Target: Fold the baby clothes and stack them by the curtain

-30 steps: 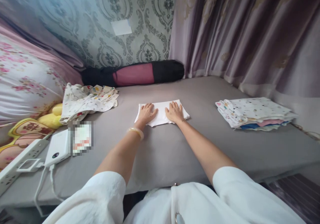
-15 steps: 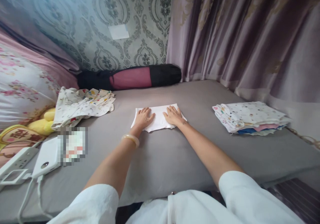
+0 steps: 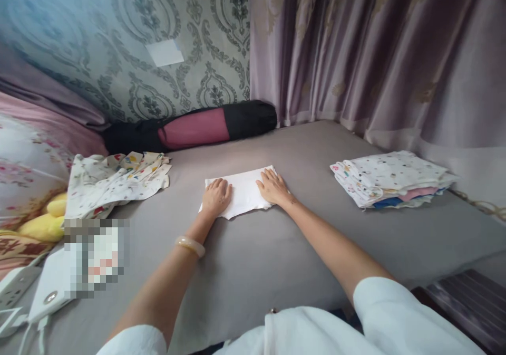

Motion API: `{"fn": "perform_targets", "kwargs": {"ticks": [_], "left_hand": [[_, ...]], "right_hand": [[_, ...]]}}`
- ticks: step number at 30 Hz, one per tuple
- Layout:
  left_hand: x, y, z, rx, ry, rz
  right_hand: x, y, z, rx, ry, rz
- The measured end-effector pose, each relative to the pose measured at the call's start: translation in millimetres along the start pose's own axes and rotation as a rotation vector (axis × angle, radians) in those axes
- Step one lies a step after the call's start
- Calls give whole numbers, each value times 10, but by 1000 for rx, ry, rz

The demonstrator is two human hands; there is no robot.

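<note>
A small white folded garment (image 3: pixel 245 190) lies flat on the grey bed sheet (image 3: pixel 253 260) in front of me; its exact kind does not show. My left hand (image 3: pixel 217 197) rests palm down on its left end, fingers stretched out, a pale bangle on the wrist. On the right end lies my right hand (image 3: pixel 273 187), also flat, with its fingers pointing away from me. Neither hand grips the cloth. Parts of the garment's two ends are covered by my hands.
To the right sits a stack of folded printed clothes (image 3: pixel 395 178). Crumpled printed clothes (image 3: pixel 118 183) lie at the left, near a white power bank (image 3: pixel 55 281) with cables and a power strip (image 3: pixel 18 286). A long black and pink bag (image 3: pixel 193 128) lies along the wall.
The view has tilted and turned slightly to the right. My left hand has drawn a little closer to me at the garment's left end; both hands stay flat on it.
</note>
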State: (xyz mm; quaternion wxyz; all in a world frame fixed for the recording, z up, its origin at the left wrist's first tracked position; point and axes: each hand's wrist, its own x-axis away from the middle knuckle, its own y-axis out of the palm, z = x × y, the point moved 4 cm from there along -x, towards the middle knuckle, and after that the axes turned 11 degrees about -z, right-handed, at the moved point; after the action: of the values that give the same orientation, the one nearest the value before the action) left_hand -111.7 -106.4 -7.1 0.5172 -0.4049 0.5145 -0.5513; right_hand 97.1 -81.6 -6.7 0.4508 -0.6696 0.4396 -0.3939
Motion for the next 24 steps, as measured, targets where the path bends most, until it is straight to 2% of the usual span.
{"fn": "perform_targets", "kwargs": {"ticks": [4, 8, 10, 14, 19, 24], "left_hand": [[87, -53, -153, -24, -134, -6], [162, -139, -427, 13, -304, -7], [176, -172, -582, 97, -388, -43], [194, -168, -816, 424, -519, -171], [216, -144, -890, 798, -636, -176], [218, -144, -848, 918, -756, -183]], "right_hand": [[45, -101, 186, -32, 30, 36], [92, -214, 393, -52, 71, 48], [105, -260, 455, -53, 113, 40], [125, -313, 451, -94, 211, 26], [125, -332, 375, -156, 343, 23], [87, -340, 399, -213, 382, -19]]}}
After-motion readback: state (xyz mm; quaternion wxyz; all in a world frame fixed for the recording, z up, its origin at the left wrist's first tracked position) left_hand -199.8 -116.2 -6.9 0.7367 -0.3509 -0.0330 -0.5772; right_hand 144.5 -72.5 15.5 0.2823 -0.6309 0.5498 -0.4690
